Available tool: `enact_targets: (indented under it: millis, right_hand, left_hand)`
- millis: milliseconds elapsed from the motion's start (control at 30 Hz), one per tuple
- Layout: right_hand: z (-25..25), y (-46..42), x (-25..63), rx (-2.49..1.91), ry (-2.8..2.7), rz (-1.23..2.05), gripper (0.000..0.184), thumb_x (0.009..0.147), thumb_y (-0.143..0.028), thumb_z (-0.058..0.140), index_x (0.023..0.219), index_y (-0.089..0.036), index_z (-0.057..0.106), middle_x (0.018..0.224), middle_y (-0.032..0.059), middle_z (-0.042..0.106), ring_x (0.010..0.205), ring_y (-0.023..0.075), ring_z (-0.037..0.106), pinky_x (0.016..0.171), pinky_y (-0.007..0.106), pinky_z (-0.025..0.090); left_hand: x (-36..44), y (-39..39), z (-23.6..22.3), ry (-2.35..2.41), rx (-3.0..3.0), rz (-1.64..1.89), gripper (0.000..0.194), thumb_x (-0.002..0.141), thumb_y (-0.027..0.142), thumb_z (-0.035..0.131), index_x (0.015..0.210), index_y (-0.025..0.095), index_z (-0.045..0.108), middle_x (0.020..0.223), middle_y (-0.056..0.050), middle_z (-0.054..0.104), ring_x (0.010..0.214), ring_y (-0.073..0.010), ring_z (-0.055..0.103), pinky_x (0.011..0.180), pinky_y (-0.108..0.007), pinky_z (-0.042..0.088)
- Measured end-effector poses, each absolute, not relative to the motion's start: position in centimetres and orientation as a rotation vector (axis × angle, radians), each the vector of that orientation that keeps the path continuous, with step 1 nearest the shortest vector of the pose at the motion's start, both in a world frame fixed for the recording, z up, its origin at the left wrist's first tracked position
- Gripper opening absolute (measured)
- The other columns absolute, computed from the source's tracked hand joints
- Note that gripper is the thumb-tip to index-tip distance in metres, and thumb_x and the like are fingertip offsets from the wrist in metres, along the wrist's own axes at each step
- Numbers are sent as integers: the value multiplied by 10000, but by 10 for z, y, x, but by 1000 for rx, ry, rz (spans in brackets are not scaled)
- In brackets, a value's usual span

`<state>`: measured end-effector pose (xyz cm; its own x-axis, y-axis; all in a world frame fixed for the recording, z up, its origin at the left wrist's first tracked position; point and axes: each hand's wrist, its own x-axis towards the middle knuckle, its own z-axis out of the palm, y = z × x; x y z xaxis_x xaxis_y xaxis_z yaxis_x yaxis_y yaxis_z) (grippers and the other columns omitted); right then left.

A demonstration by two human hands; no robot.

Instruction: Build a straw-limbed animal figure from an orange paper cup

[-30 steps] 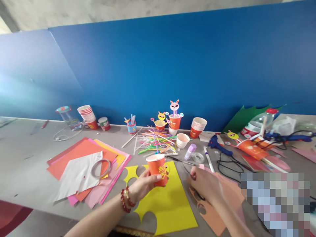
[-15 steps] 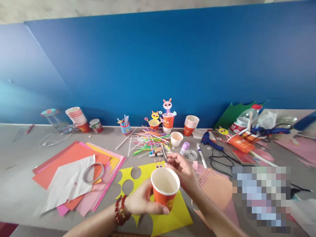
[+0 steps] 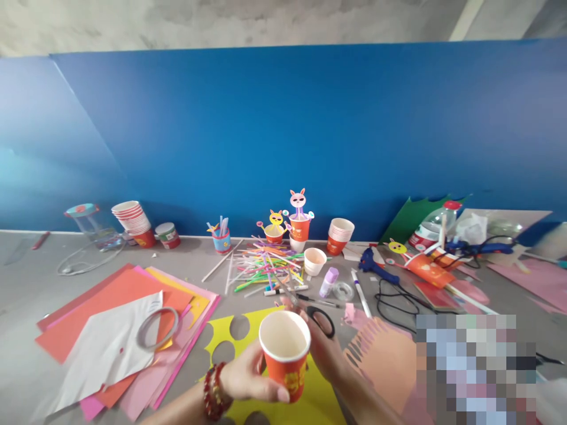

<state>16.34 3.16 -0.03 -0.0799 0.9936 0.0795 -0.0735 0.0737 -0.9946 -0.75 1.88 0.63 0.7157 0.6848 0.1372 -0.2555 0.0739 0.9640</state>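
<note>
My left hand point(image 3: 250, 375) is wrapped around an orange paper cup point(image 3: 287, 369) with a white rim. Its mouth tips toward me and looks hollow. Just behind the cup, my right hand point(image 3: 325, 354) grips a pair of scissors point(image 3: 321, 321) with black handles. The blades point up and to the left, toward a pile of coloured straws point(image 3: 268, 265). The cup hides part of the right hand's fingers. Beneath both hands lies a yellow sheet point(image 3: 321, 392) with round holes cut in it.
Coloured paper sheets point(image 3: 101, 295) lie at left with a tape roll point(image 3: 157, 327) on them. Along the blue board stand stacked cups point(image 3: 133, 221), a rabbit-figure cup point(image 3: 299, 230) and another cup stack point(image 3: 340, 236). To the right are a glue gun point(image 3: 376, 265) and a tipped orange cup point(image 3: 427, 271).
The cup has shifted a little left and shows more of its printed side. My right hand has dropped lower behind it, and the scissors' black handle now shows. The camera view has tilted up slightly.
</note>
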Motion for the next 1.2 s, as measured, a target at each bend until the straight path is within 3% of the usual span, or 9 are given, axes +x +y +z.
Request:
enact_targets:
  millis: [100, 267, 433, 500, 600, 733, 1000, 1100, 1200]
  right_hand:
    - [4, 34, 165, -1121, -1205, 1149, 536, 896, -643, 546, 960, -166, 781, 678, 75, 703, 504, 187, 595, 416, 258, 458]
    - [3, 40, 186, -1134, -1266, 971, 509, 966, -544, 469, 769, -187, 773, 652, 47, 685, 593, 189, 619, 554, 266, 506]
    - [1, 37, 197, -1112, -1382, 912, 408, 973, -478, 470, 883, -212, 766, 810, 54, 720, 790, 230, 640, 806, 331, 511]
    - [-1, 32, 193, -1106, -1432, 940, 383, 988, -462, 451, 1005, -214, 742, 798, 44, 709, 832, 235, 633, 894, 358, 480]
    - [-4, 23, 187, -1078, -1507, 1008, 369, 1012, -431, 420, 1186, -208, 657, 703, 3, 662, 743, 207, 625, 826, 334, 489]
    - [-6, 14, 182, -981, -1692, 950, 331, 1010, -378, 407, 1190, -200, 621, 688, -6, 646, 658, 185, 621, 686, 294, 491]
    - [1, 13, 176, -976, -1846, 709, 223, 962, -246, 421, 801, -236, 575, 695, 11, 636, 650, 184, 632, 643, 291, 488]
    - [-2, 15, 171, -977, -1838, 624, 106, 925, -224, 513, 936, -243, 617, 689, 2, 617, 609, 174, 608, 603, 282, 495]
    - [-6, 15, 169, -990, -1814, 634, 155, 918, -233, 585, 1064, -239, 638, 696, -3, 627, 583, 160, 596, 600, 275, 509]
  left_hand:
    - [-7, 20, 8, 389, 1349, 708, 839, 664, 521, 838, 1355, 148, 544, 1224, -184, 656, 1236, -379, 541, 1096, -492, 348]
    - [-7, 21, -7, 488, 1143, 828, 714, 624, 399, 902, 1247, 160, 645, 1143, -132, 711, 1150, -326, 609, 1027, -410, 427]
    - [-6, 31, -4, 528, 382, 1074, 315, 837, 373, 737, 1046, 137, 727, 1065, -117, 746, 960, -233, 690, 851, -341, 537]
    - [-4, 37, 4, 488, 218, 1092, 260, 911, 338, 651, 994, 103, 725, 988, -118, 758, 924, -214, 703, 830, -311, 546]
    - [0, 45, 13, 418, 123, 1097, 286, 955, 323, 583, 1000, 70, 707, 961, -133, 756, 872, -195, 707, 809, -277, 548]
    - [4, 48, 11, 368, 78, 1098, 358, 968, 367, 550, 1051, 45, 681, 977, -146, 751, 832, -189, 704, 804, -273, 557]
    - [4, 41, 8, 374, 62, 1057, 391, 957, 394, 559, 1108, 46, 655, 1073, -154, 741, 963, -215, 704, 875, -300, 548]
    - [5, 40, 9, 381, 53, 1045, 347, 952, 359, 564, 1093, 57, 656, 1076, -148, 741, 941, -210, 710, 804, -288, 559]
    - [7, 37, 8, 349, 75, 1001, 381, 953, 370, 546, 1111, 40, 652, 1028, -160, 747, 865, -209, 713, 748, -299, 557]
